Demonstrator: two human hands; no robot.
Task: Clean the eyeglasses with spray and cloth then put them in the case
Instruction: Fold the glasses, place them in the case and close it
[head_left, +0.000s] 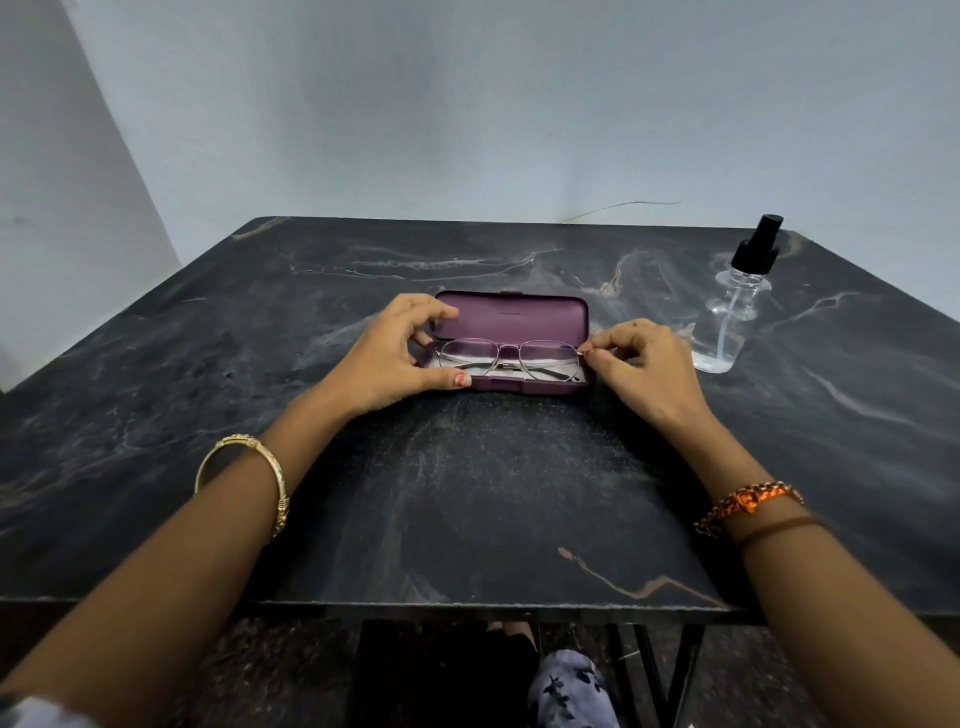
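I see the thin metal-framed eyeglasses (506, 358) lying in the open purple hard case (511, 332) mid-surface. My left hand (387, 358) grips the case's left end; my right hand (641, 364) pinches the frame's right hinge. The clear spray bottle (730, 317) stands far right, and the near black marbled surface (467, 493) is bare.

Both forearms reached forward, bare | left hand (387, 358) curled, thumb low and fingers arched above, gold bangle (244, 480) on the wrist | right hand (641, 364) pinched thumb to forefinger at its inner side, remaining fingers folded | orange braided band (748, 504) and dark thread circled the right wrist
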